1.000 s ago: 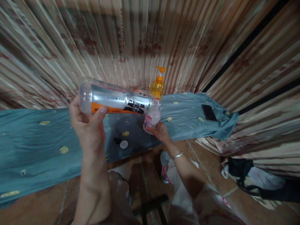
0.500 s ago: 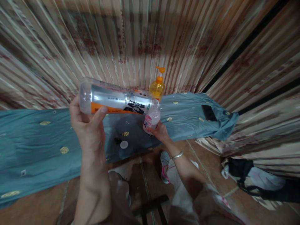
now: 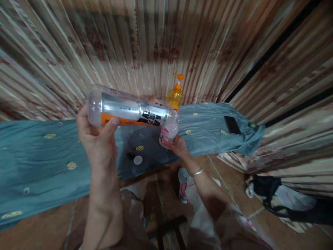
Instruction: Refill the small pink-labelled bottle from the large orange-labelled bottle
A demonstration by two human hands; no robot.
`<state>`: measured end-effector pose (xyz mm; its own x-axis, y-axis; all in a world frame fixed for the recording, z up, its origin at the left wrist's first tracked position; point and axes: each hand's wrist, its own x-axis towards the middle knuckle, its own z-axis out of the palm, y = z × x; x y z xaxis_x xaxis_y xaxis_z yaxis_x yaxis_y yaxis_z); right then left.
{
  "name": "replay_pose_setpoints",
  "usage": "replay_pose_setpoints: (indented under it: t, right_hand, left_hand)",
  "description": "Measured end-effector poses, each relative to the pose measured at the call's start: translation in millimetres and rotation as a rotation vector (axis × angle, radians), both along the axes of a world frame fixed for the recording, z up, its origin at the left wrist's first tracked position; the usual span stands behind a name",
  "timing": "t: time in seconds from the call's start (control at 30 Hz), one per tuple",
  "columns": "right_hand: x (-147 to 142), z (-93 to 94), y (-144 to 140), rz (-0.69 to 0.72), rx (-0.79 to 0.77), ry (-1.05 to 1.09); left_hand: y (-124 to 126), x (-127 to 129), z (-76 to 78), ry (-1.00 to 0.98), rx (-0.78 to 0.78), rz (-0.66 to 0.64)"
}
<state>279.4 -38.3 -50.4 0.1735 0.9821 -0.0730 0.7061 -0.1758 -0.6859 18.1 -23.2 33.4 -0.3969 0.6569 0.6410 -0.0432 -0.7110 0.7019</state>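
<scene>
— Clear plastic: large bottle [image 3: 128,111] tipped sideways in left hand [image 3: 97,140], mouth meeting small bottle [image 3: 169,132], upright in right hand's [image 3: 177,146] grasp above teal cloth [image 3: 52,163].
— Risk?
— Spill onto cloth, likely, if mouths misalign; loose caps [image 3: 137,160] nearby.

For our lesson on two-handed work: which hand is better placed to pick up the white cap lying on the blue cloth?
Probably the right hand: it steadies the small bottle on the cloth, level with the white cap. The left hand holds the large bottle tipped in the air.
</scene>
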Motion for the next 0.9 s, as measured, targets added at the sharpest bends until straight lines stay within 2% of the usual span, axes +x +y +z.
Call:
replay_pose_setpoints:
  t: [0.37, 0.77, 0.9]
  right_hand:
    - [1.2, -2.7, 0.7, 0.002, 0.015, 0.005]
    - [3.2, -8.8, 1.4, 0.000, 0.040, -0.009]
    - [3.0, -8.8, 1.3, 0.002, 0.046, -0.007]
  left_hand:
    - [3.1, 4.6, -3.4, -0.049, 0.055, 0.008]
    - [1.7, -0.1, -4.0, 0.016, 0.025, -0.005]
    - [1.9, 2.1, -3.3, -0.022, 0.022, 0.011]
